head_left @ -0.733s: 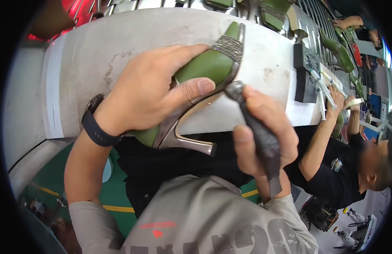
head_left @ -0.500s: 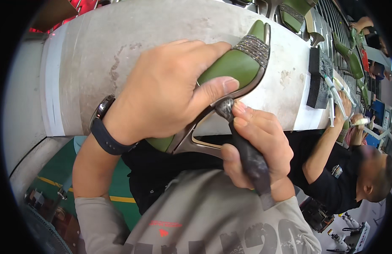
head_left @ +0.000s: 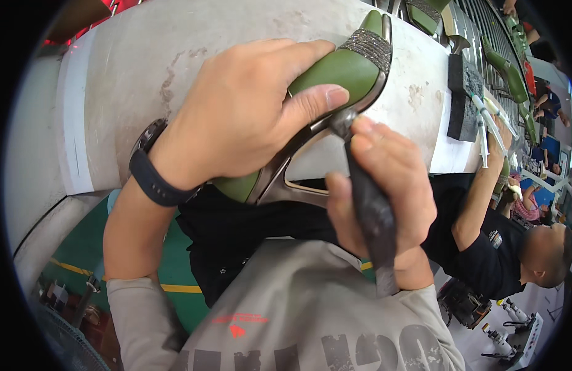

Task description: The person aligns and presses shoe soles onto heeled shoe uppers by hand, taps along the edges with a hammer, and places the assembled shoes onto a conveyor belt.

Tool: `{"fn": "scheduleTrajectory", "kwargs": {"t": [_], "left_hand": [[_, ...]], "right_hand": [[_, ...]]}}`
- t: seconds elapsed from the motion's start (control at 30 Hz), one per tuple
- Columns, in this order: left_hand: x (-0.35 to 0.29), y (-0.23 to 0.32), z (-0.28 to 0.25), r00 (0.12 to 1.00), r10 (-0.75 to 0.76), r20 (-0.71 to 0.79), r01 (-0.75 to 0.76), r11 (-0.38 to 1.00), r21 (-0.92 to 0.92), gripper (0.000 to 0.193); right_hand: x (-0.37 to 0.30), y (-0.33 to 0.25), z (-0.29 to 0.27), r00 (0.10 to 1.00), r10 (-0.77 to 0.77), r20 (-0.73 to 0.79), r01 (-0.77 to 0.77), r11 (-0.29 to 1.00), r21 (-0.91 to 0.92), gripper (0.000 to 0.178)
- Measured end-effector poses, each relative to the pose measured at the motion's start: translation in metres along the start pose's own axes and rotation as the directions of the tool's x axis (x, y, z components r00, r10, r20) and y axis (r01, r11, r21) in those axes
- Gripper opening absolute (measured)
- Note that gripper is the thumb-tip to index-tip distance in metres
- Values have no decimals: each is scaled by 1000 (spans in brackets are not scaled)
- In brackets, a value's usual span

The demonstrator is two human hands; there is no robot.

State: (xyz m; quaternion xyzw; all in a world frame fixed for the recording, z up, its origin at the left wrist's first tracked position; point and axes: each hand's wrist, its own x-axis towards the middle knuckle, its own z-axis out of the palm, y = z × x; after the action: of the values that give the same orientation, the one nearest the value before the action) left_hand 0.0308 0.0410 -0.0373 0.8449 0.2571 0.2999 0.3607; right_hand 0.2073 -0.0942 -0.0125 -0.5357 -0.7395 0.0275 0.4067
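A high-heeled sandal with a bronze-brown sole and heel lies on its side over the table's near edge. Its green shoe last is still inside, and a glittery dark strap crosses the toe end. My left hand wraps over the middle of the shoe, thumb pressed along the last near the sole edge. In my right hand is a dark-handled tool with a rounded, shiny metal head. That head rests at or very near the sole edge, just beyond my left thumb; actual contact is hard to tell.
A pale, stained worktable spreads beyond my hands. To the right stand a black block and several syringes. A co-worker in a black shirt reaches in there. More green lasts lie on a rack at the far right.
Shoe, both hands and tool sit slightly higher in the picture. The tool's head has shifted along the sole edge toward the toe. My left hand keeps its hold.
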Motion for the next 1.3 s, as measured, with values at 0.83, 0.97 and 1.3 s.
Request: {"fn": "scheduleTrajectory", "kwargs": {"t": [0.83,0.97,1.3], "left_hand": [[2,0,1,997,-81,-18,81,996,-27,40],[3,4,-1,998,-63,-21,63,998,5,39],[15,21,1,963,-267,17,267,963,23,64]], "right_hand": [[-5,-7,-4,984,123,129,-137,986,100,32],[0,-8,-3,966,189,178,-241,909,339,35],[32,20,-51,862,467,198,-489,661,569,28]]}}
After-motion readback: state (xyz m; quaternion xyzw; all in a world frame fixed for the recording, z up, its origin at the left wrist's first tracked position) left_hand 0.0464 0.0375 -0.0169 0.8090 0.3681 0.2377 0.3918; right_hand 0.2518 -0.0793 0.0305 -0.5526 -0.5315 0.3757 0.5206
